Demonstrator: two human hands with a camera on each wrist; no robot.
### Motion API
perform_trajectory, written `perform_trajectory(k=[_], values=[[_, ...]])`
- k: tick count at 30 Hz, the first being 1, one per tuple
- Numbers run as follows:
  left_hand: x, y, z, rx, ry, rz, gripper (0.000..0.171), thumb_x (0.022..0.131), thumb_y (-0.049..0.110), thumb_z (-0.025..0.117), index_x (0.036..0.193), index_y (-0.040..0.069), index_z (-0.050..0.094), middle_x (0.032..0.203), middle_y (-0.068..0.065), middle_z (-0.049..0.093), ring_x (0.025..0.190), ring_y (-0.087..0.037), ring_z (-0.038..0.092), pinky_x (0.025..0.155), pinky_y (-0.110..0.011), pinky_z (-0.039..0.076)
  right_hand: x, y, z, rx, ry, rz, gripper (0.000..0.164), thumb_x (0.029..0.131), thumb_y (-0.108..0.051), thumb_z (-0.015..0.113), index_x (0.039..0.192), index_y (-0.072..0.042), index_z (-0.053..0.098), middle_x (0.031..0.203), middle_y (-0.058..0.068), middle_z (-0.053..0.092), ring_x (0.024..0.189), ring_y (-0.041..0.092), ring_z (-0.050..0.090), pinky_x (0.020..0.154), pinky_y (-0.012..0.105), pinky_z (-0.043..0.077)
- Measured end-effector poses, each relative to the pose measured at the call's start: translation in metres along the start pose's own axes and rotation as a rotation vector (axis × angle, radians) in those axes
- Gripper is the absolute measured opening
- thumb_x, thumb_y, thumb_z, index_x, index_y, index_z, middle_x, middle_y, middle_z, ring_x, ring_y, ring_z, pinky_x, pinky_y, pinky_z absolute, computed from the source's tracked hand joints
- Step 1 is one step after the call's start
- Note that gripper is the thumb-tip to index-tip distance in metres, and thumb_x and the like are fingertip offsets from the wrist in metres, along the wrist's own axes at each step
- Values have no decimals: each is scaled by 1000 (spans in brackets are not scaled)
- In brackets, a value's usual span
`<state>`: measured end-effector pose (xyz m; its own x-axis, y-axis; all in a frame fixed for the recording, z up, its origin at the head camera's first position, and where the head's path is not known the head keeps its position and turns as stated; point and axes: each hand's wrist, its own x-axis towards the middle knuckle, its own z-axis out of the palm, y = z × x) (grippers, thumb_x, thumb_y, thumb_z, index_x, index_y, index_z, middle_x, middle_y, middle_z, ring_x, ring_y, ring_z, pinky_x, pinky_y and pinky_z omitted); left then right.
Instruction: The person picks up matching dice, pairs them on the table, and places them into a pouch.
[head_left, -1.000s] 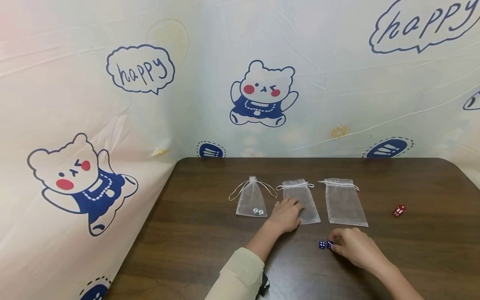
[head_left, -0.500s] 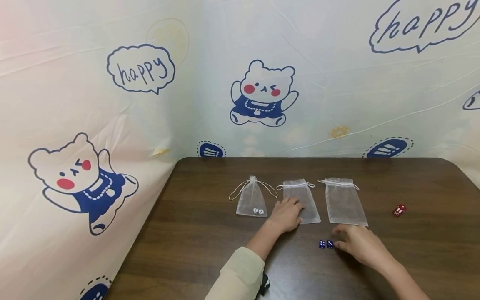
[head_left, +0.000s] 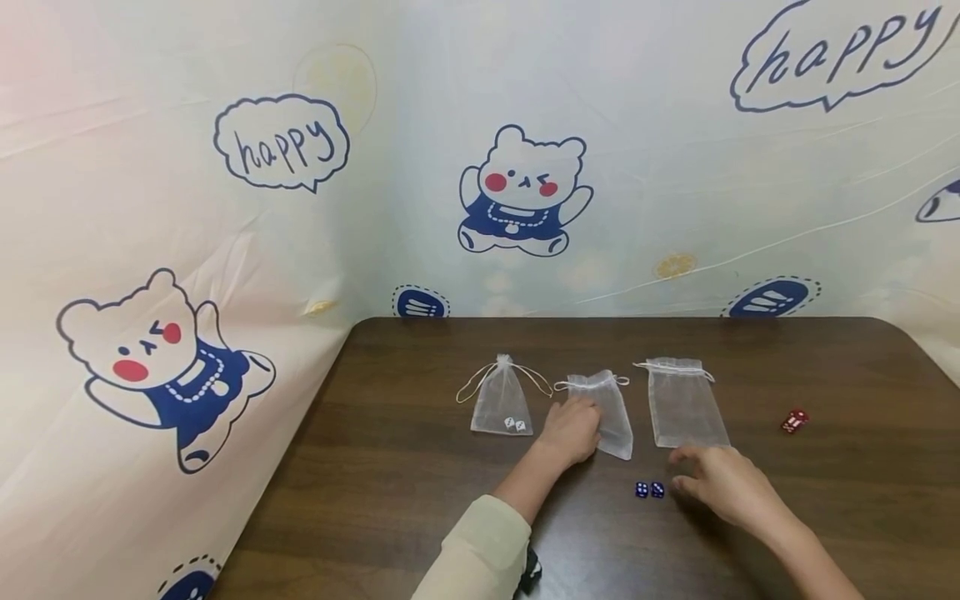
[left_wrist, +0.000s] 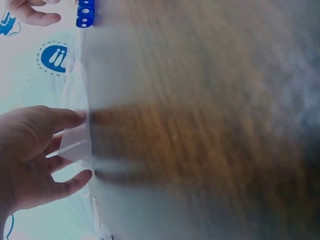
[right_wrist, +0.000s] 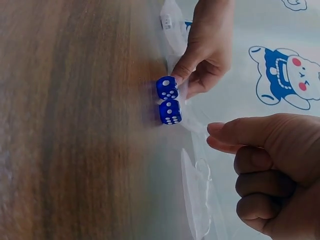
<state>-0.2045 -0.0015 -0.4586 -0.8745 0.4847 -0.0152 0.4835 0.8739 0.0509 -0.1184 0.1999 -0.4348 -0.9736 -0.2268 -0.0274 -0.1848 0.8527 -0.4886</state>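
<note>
The fingers of my left hand [head_left: 572,431] grip the body of the middle sheer white drawstring bag [head_left: 615,427]. In the left wrist view the mesh [left_wrist: 75,142] lies between thumb and fingers. Just right of two blue dice [head_left: 649,490], my right hand [head_left: 723,483] hovers holding nothing. Its thumb and index finger reach forward, apart in the head view, while the other fingers are folded. The dice [right_wrist: 169,100] stand side by side on the table in the right wrist view. A second sheer bag [head_left: 686,404] lies flat beyond the right hand.
On the left, a cinched sheer bag [head_left: 498,396] contains two white dice [head_left: 515,425]. Red dice [head_left: 795,421] sit close together at the right. The brown wooden table [head_left: 360,500] meets a patterned cloth [head_left: 405,208] at the back and left.
My right hand has let go of the right blue die and drawn back slightly to the right. The left fingers have curled into the middle bag, which has shifted and wrinkled.
</note>
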Motion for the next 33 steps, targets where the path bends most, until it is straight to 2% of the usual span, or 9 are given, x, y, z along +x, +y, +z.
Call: perform_trajectory(k=[4, 7, 13, 17, 20, 22, 24, 27, 33], values=[[-3, -2, -3, 5, 28, -7, 8, 84, 22, 62, 77, 21, 65, 91, 9, 62, 91, -12, 57, 75, -33, 45, 0, 1, 0, 3, 13, -3, 20, 78, -13, 70, 97, -11, 67, 54, -7, 42, 46, 10, 38, 41, 28, 31], [-6, -3, -6, 10, 71, 7, 13, 83, 22, 61, 70, 21, 62, 83, 8, 63, 85, -13, 59, 72, -33, 44, 0, 2, 1, 3, 34, -8, 18, 79, -13, 69, 96, -12, 67, 53, -7, 41, 45, 9, 37, 41, 28, 30], [-16, 0, -13, 17, 242, 108, 13, 83, 25, 60, 71, 23, 62, 80, 10, 63, 79, -10, 59, 64, -30, 40, 3, 7, 4, 32, 110, -24, 16, 82, -12, 68, 97, -8, 68, 52, -8, 43, 45, 8, 37, 41, 26, 31], [-28, 8, -21, 56, 378, 189, 6, 83, 26, 61, 78, 25, 64, 82, 13, 61, 81, -7, 57, 63, -26, 37, 8, 10, 6, 166, 159, 17, 20, 90, -17, 59, 99, -2, 68, 70, 7, 64, 62, 17, 56, 54, 33, 44], [-37, 14, -25, 114, 467, 251, 4, 83, 27, 62, 81, 26, 65, 85, 13, 61, 86, -6, 57, 70, -28, 40, 11, 9, 4, 297, 136, 82, 34, 96, -27, 49, 102, 2, 67, 78, 11, 64, 71, 23, 57, 61, 37, 45], [-43, 18, -28, 140, 499, 285, 4, 83, 29, 62, 84, 27, 66, 86, 13, 61, 89, -7, 57, 74, -30, 41, 13, 8, 2, 396, 94, 131, 42, 98, -33, 44, 104, 3, 65, 67, 9, 57, 62, 20, 53, 57, 34, 42], [-47, 21, -28, 170, 529, 318, 4, 83, 30, 63, 84, 28, 66, 85, 13, 60, 87, -7, 56, 75, -30, 41, 15, 6, 0, 503, 56, 178, 47, 98, -37, 41, 105, 4, 64, 58, 2, 45, 52, 14, 40, 49, 30, 35], [-53, 26, -29, 212, 575, 364, 5, 82, 32, 63, 83, 28, 65, 83, 12, 58, 82, -8, 54, 72, -28, 39, 17, 5, -1, 628, 35, 209, 50, 98, -40, 41, 106, 5, 62, 52, -2, 36, 45, 10, 31, 42, 28, 29], [-57, 33, -29, 280, 696, 460, 8, 83, 28, 59, 77, 28, 65, 78, 13, 56, 74, -8, 49, 67, -26, 35, 24, 7, 1, 716, 13, 243, 54, 95, -42, 47, 110, 8, 58, 51, -5, 32, 44, 8, 27, 40, 26, 27]])
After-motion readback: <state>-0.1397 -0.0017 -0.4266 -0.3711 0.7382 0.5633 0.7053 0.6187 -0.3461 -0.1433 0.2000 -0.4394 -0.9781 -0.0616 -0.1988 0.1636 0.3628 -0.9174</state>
